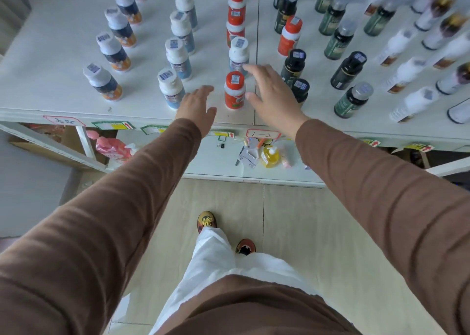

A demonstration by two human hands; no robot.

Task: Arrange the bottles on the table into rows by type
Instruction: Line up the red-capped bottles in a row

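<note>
Light, rigid orange plastic bottle with red cap (234,90); best gripped round the cap. Left hand (197,107) at nine o'clock, right hand (270,94) at three, both spread wide, empty.

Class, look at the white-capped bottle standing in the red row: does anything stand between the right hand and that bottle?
Nothing visible does. The right hand is open, its fingers reaching right at the white-capped bottle. The front red bottle stands just nearer, left of the hand, not across its path.
</note>
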